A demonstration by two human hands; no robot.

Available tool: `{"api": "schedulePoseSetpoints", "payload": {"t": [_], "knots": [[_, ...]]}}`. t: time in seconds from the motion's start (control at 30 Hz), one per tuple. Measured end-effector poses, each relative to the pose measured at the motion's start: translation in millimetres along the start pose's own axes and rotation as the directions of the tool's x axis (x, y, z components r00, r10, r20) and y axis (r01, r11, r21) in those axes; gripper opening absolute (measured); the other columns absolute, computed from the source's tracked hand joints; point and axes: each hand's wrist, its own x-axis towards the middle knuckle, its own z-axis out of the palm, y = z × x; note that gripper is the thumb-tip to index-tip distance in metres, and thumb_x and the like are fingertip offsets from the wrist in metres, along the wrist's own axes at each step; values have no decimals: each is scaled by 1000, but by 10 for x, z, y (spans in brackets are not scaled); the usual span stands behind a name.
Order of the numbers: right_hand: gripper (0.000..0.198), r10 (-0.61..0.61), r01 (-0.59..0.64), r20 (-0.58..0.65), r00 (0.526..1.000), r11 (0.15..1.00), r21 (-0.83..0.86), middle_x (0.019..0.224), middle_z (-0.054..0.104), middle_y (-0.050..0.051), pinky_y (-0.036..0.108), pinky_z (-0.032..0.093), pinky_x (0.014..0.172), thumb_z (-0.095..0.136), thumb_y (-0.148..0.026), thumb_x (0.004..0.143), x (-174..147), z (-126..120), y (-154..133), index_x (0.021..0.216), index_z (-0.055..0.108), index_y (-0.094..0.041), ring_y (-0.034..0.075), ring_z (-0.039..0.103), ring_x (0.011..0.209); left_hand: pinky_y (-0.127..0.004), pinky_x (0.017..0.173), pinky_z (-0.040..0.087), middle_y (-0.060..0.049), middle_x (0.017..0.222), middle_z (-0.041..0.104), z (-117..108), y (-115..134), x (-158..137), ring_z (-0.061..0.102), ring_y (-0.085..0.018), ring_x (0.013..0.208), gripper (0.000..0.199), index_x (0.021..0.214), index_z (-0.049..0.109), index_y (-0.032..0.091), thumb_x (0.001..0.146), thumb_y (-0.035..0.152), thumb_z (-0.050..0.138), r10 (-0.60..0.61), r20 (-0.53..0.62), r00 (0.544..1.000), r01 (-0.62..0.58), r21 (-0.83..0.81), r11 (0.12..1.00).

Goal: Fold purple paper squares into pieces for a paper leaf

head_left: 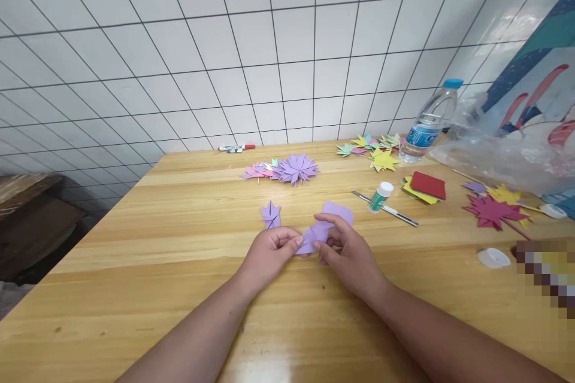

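Observation:
A piece of folded purple paper (313,238) is between my two hands, just above the wooden table. My left hand (272,252) pinches its left end between thumb and fingers. On its right side, my right hand (351,254) holds it with the thumb in front and the other fingers curled behind, partly hidden. Flat purple paper (338,212) lies just beyond my right hand. Behind my left hand sits a small folded purple paper piece with pointed tips (271,215), its lower part covered by the hand.
Farther back is a purple paper flower (296,169). To the right lie a glue stick (380,197), a utility knife (399,216), a stack of coloured paper (428,186) and maroon paper leaf (494,210). A water bottle (426,125) stands near the tiled wall (291,42); markers (236,148) lie at the back.

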Motion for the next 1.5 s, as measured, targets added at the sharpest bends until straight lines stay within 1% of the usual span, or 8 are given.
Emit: {"api": "schedulePoseSetpoints", "payload": {"t": [0.17,0.47,0.63,0.8,0.97,1.23,1.37,1.5], "knots": [[46,45,-43,-8,999,994,103,66,56,-5,25,47,56,60,-30,75,18,-9,20,117,43,-23,12,55,57,-20,56,40,1,63,64,15,-8,-13,54,-10,57,19,70,63,14,73,32,61,-28,-23,999,28,-13,1000],[46,20,-21,5,1000,997,74,68,55,-3,26,47,56,61,-32,74,3,10,12,117,45,-22,13,55,59,-21,58,44,-1,63,67,26,-19,-13,60,-13,59,22,69,62,15,73,36,62,-26,-32,999,25,-20,999],[34,66,-62,-37,997,993,100,62,49,-5,26,48,53,61,-32,74,34,8,44,105,53,-22,12,52,55,-22,58,44,-2,66,68,32,-30,-26,61,-14,61,21,71,63,14,72,36,64,-11,-13,1000,11,13,1000],[32,61,-46,-114,992,990,131,63,50,-4,26,48,53,63,-33,72,55,-19,34,100,54,-22,14,52,60,-21,57,41,-2,64,68,9,-7,-33,58,-13,60,31,70,65,14,82,40,51,12,30,999,-16,133,991],[31,25,-13,-151,988,997,79,68,54,-2,27,48,58,63,-32,73,36,-32,50,102,54,-22,15,54,64,-21,55,38,-3,64,67,20,-5,-34,56,-12,58,25,70,62,15,79,36,55,-21,40,999,14,169,985],[30,29,-9,-144,989,991,135,67,55,-2,26,47,58,62,-31,74,46,-30,26,101,54,-21,14,54,63,-19,49,33,-2,59,64,35,-9,-31,49,-10,50,21,66,59,15,75,34,60,-31,43,999,23,186,982],[30,7,16,-159,987,989,146,66,51,-4,25,48,56,62,-32,74,46,-34,17,101,54,-21,13,53,61,-20,52,34,-2,62,64,15,5,-34,48,-10,54,27,69,62,15,80,38,54,-1,90,996,-16,191,982],[30,-15,40,-172,985,988,146,65,48,-4,25,49,57,62,-34,74,41,-31,11,100,54,-21,13,52,61,-21,57,36,-3,65,63,5,8,-38,51,-12,59,35,65,64,15,83,39,47,43,134,990,-74,234,969]]}}
